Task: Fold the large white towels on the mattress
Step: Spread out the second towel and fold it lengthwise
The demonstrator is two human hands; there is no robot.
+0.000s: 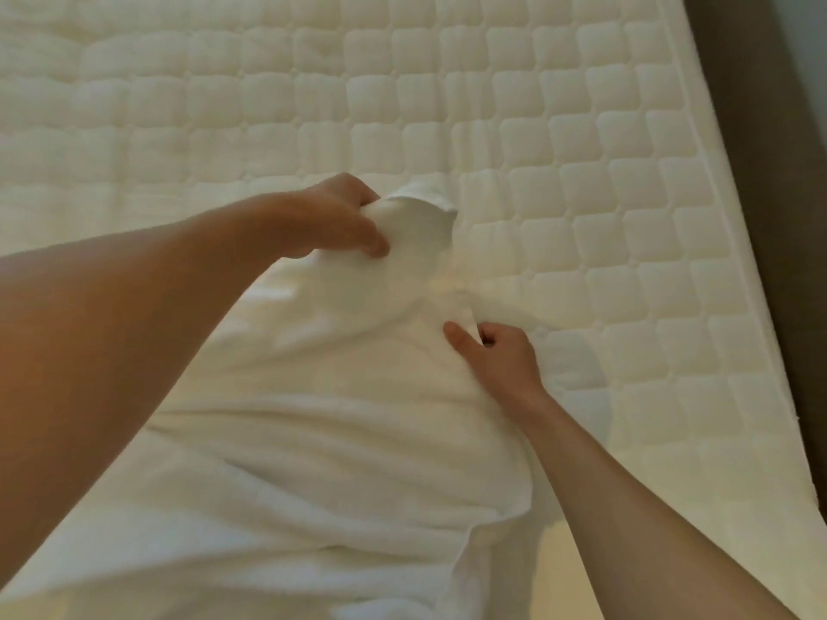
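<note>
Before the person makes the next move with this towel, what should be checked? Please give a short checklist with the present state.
1. Left hand grips the towel: ok.
2. Right hand pinches the towel's edge: ok.
3. Towel lies flat, without wrinkles: not ok, it is rumpled.
4. Mattress has room beyond the towel: ok.
5. Towel's near corners: cannot tell, out of view.

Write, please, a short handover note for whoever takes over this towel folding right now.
Hands: the left hand grips a bunched corner of the towel; the right hand pinches its edge, nearer the body.
Things: the towel is rumpled and runs from both hands back toward the viewer, over the mattress. No other towel shows.
Done: both hands have hold of the towel; no neat fold shows yet.
Left: probably find the corners, pull the towel flat, then fold it.
</note>
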